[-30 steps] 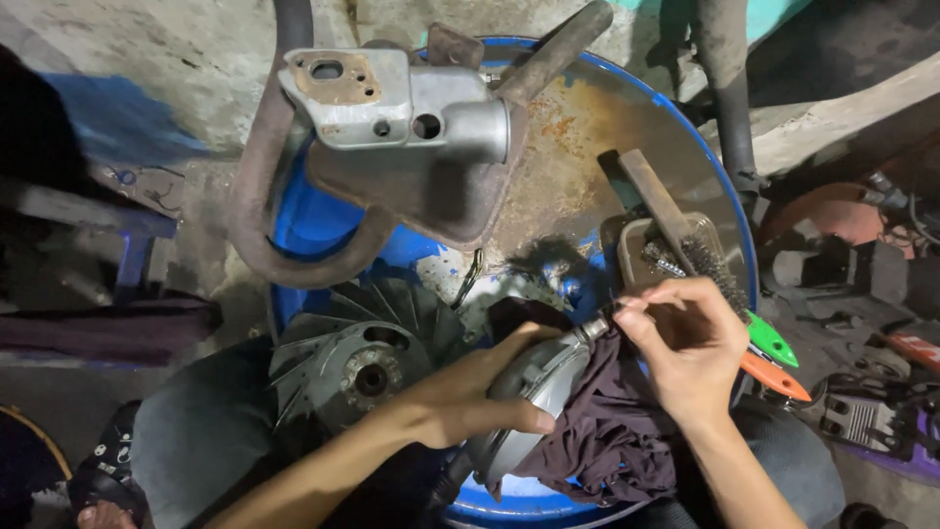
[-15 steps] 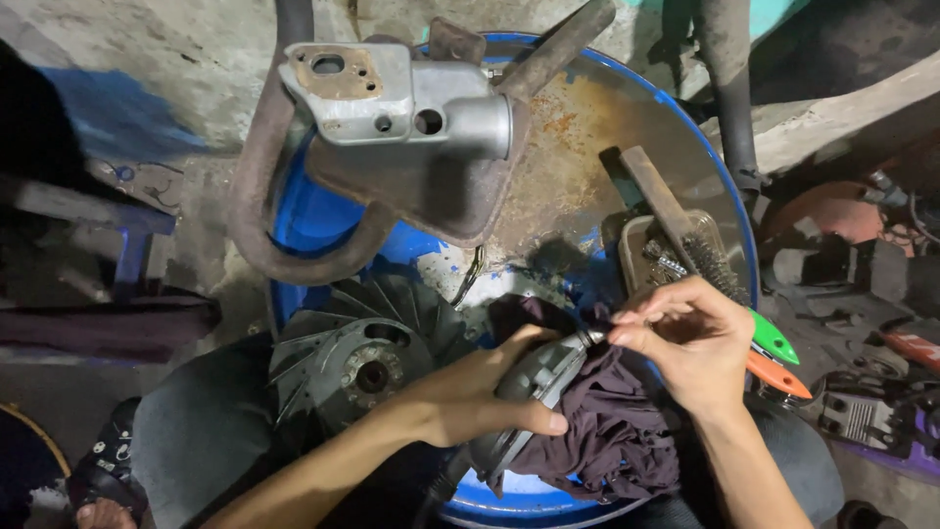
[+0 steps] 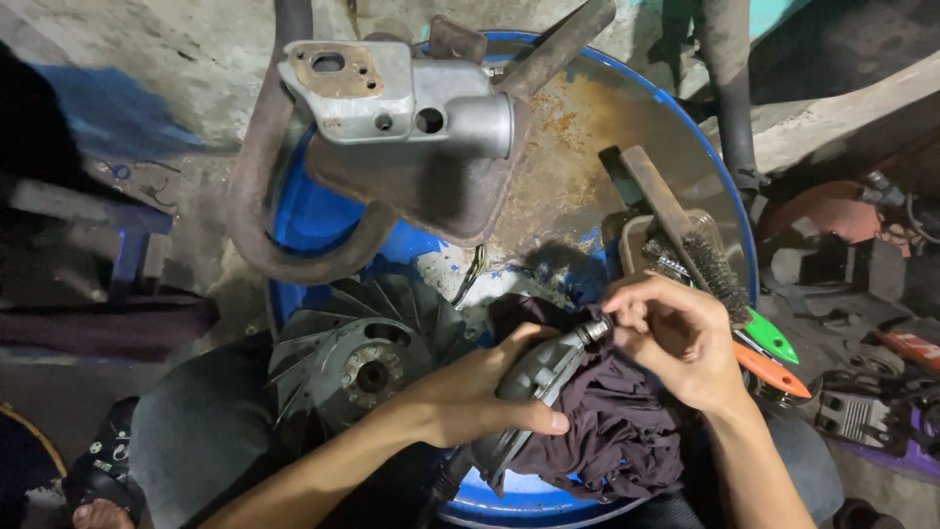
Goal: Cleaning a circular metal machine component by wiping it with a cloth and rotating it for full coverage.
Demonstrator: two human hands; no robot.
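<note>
My left hand [image 3: 468,392] grips a grey metal engine part [image 3: 537,375] that lies tilted over a dark maroon rag [image 3: 612,431]. My right hand [image 3: 676,338] pinches the small round end of that part [image 3: 594,328] with its fingertips. Both hands work above the rusty top of a blue drum [image 3: 578,137]. A finned fan wheel [image 3: 357,353] lies just left of my left hand.
A large grey metal casting with a curved rusty pipe [image 3: 392,108] rests on the drum's far side. A wire brush with a wooden handle [image 3: 681,230] and two screwdrivers with green [image 3: 769,338] and orange [image 3: 774,370] handles lie at the right. Tools and parts clutter the floor at right.
My right hand's fingers have shifted slightly on the end of the grey part. My left hand keeps its grip; the part has barely moved.
</note>
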